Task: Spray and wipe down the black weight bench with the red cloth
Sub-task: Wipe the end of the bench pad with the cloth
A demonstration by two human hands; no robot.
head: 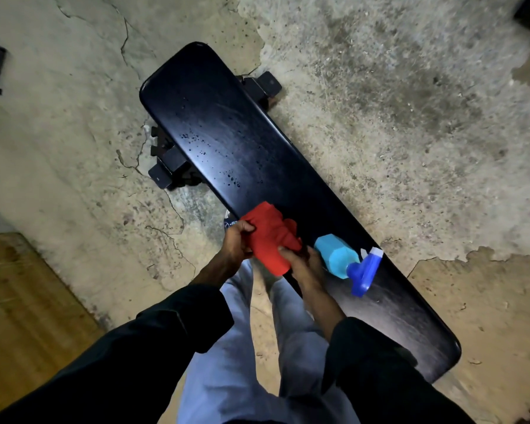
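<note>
The black weight bench [245, 142] runs diagonally from upper left to lower right, with water droplets scattered on its far half. A bunched red cloth [270, 237] sits over the bench's near edge. My left hand [237, 241] grips its left side, and my right hand [300, 263] pinches its lower right part. A light blue spray bottle [337, 255] with a dark blue trigger head [364, 275] lies on its side on the bench, just right of my right hand.
Cracked, patchy concrete floor [410, 117] surrounds the bench. Black bench feet [166, 172] stick out on the left and at the far side. A wooden panel [19, 301] lies at lower left. My grey trousers [257, 347] are below the hands.
</note>
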